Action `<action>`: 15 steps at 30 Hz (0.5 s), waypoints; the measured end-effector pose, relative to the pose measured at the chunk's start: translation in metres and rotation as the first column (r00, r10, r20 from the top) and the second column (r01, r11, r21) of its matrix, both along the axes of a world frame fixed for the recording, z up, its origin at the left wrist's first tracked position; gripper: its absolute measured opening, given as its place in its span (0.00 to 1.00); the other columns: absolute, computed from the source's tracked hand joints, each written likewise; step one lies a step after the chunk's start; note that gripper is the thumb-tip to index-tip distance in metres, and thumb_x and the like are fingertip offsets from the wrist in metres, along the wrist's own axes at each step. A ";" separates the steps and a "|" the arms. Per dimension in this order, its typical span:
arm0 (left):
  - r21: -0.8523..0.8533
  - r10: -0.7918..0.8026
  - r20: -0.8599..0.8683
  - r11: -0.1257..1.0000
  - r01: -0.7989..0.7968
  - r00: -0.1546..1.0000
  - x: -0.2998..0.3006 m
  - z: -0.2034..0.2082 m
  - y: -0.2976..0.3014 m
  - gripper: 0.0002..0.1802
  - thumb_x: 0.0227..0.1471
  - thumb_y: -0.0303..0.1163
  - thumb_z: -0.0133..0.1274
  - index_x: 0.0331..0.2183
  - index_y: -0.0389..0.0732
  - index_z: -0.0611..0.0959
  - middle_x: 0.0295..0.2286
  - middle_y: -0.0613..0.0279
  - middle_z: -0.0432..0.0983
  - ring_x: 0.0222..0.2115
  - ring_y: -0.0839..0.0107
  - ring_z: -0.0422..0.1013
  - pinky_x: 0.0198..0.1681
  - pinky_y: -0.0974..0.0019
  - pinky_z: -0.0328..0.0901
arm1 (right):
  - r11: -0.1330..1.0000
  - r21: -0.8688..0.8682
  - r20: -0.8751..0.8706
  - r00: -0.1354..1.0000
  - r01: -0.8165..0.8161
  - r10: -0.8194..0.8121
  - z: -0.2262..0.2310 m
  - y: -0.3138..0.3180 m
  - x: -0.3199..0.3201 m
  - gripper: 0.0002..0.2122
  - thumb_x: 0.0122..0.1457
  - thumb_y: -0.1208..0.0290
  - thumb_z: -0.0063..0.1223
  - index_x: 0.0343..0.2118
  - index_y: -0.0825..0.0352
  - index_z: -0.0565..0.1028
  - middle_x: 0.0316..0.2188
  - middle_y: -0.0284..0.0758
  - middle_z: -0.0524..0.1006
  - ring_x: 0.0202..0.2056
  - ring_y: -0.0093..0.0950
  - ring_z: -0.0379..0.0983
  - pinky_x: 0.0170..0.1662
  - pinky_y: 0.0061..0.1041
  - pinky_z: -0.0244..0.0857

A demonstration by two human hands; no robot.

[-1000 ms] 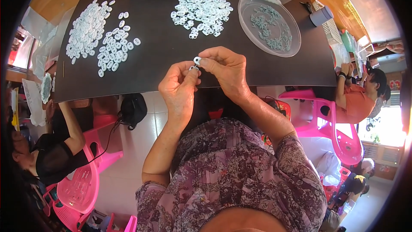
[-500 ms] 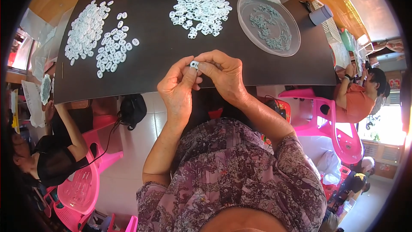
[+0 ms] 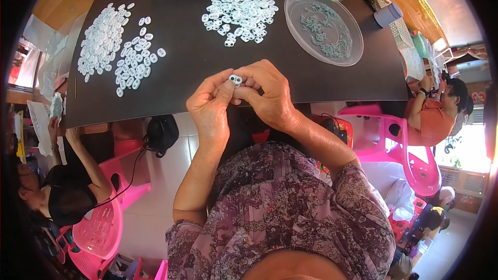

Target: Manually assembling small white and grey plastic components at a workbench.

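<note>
A small white piece (image 3: 236, 79) is held up between two bare hands, just over the near edge of a dark table (image 3: 176, 85). It is pinched by the thumb and fingers of the left hand (image 3: 210, 111), the thumb being laid against its near side. The right hand (image 3: 271, 98) is curled close beside it, fingers bent, with the fingertips at or next to the piece's right end; whether they are pressed on it cannot be told.

The piece is pierced by two dark holes, set side by side. Its long axis is run roughly left to right, dipping slightly toward the right, and the holed face is turned up toward the camera. No front or back end can be told apart. A further bit of white is glimpsed just below, too small to be made out.

By its look, the piece may be judged light, stiff and smooth, perhaps plastic, more easily dropped than broken. It is probably best taken by its rim or rounded ends, with the holes left uncovered.

Beyond the hands, a pile of similar pieces (image 3: 241, 15) is spread, and to its right thin grey-green bits (image 3: 334, 50) are held in a round clear dish (image 3: 358, 58).
</note>
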State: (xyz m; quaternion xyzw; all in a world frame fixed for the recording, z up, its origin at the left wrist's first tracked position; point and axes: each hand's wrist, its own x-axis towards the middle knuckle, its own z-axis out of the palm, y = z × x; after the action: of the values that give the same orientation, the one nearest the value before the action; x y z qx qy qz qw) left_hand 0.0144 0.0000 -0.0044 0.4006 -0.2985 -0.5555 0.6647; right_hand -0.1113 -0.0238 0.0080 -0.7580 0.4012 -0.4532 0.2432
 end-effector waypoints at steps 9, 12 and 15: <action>-0.078 -0.022 0.077 0.997 0.028 0.997 0.003 -0.007 0.003 0.10 0.50 0.22 0.53 0.37 0.32 0.80 0.25 0.64 0.73 0.21 0.81 0.65 0.24 0.79 0.62 | 0.998 -0.059 0.039 0.999 0.001 0.002 -0.003 0.000 -0.002 0.13 0.43 0.84 0.58 0.35 0.70 0.75 0.28 0.34 0.72 0.22 0.19 0.67 0.26 0.18 0.62; -0.095 -0.003 0.136 0.995 0.016 0.991 0.004 -0.007 0.004 0.09 0.50 0.23 0.53 0.36 0.33 0.81 0.25 0.66 0.72 0.21 0.81 0.64 0.23 0.79 0.61 | 0.998 -0.065 0.058 0.998 -0.001 0.005 -0.004 0.002 -0.001 0.13 0.43 0.84 0.59 0.34 0.71 0.75 0.28 0.34 0.73 0.22 0.18 0.67 0.26 0.17 0.62; -0.106 -0.004 0.157 0.994 0.020 0.988 0.005 -0.006 0.004 0.09 0.50 0.24 0.54 0.36 0.34 0.81 0.25 0.67 0.72 0.21 0.81 0.64 0.24 0.80 0.61 | 0.999 -0.045 0.072 0.997 0.022 -0.019 -0.002 0.004 -0.001 0.13 0.42 0.83 0.59 0.34 0.70 0.75 0.26 0.33 0.73 0.22 0.19 0.66 0.26 0.18 0.62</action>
State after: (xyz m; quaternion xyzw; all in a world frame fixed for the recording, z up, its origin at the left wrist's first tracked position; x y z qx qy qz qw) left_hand 0.0193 0.0036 -0.0099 0.4049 -0.3818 -0.5094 0.6564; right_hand -0.1121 -0.0198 0.0064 -0.7424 0.3898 -0.4914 0.2354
